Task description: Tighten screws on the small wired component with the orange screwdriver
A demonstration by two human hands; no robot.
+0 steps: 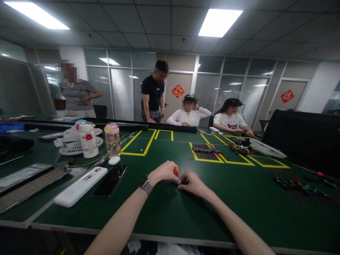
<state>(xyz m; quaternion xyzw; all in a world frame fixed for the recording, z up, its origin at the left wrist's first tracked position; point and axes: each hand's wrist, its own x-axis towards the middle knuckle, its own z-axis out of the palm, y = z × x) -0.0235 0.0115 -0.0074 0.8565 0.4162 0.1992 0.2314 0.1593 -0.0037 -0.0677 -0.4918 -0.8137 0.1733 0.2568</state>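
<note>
Above the green table (170,216), my left hand (163,172) is closed, its fingers curled around a small object with a round orange end (175,170). The rest of that object is hidden by the hand, so its kind cannot be told. Close beside it, my right hand (193,183) has its thumb and fingers pinched together. A small dark piece shows in part at those fingers, too little to name. The fingertips of both hands almost meet. On my left wrist is a watch (146,185).
A phone (110,180), white power strip-like case (81,186), white bottle (89,141) and pink-lidded bottle (113,140) stand left. Wired circuit boards (207,151) lie within yellow tape; more wired boards (300,186) lie right. Several people are across the table. A black screen-like panel (305,141) rises right.
</note>
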